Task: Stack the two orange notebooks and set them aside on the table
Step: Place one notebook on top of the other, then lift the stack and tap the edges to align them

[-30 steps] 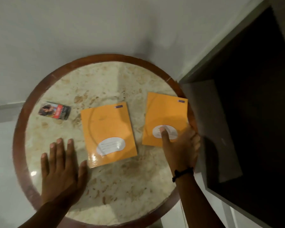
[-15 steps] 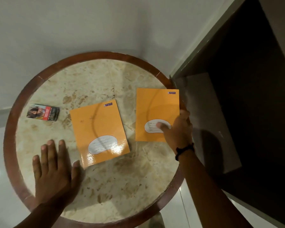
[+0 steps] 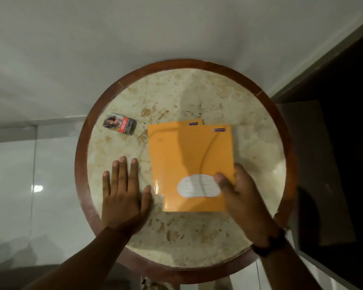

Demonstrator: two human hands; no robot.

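Two orange notebooks lie overlapped in the middle of the round marble table (image 3: 197,93). The upper notebook (image 3: 199,155) has a white label near its front edge and covers most of the lower notebook (image 3: 155,155), which shows along the left side and at the far edge. My right hand (image 3: 241,197) grips the upper notebook at its front right corner, thumb pressed on the cover by the label. Flat on the table to the left of the notebooks rests my left hand (image 3: 124,195), fingers spread, its thumb close to the lower notebook's front left corner.
A small printed pack (image 3: 120,126) lies at the table's far left. The table has a brown wooden rim (image 3: 80,164). A dark cabinet (image 3: 333,164) stands against the table's right side. White wall behind, glossy white floor to the left.
My right hand has carried the right notebook leftward and laid it over the left notebook. The view has shifted so the table sits more central. My left hand stays flat.
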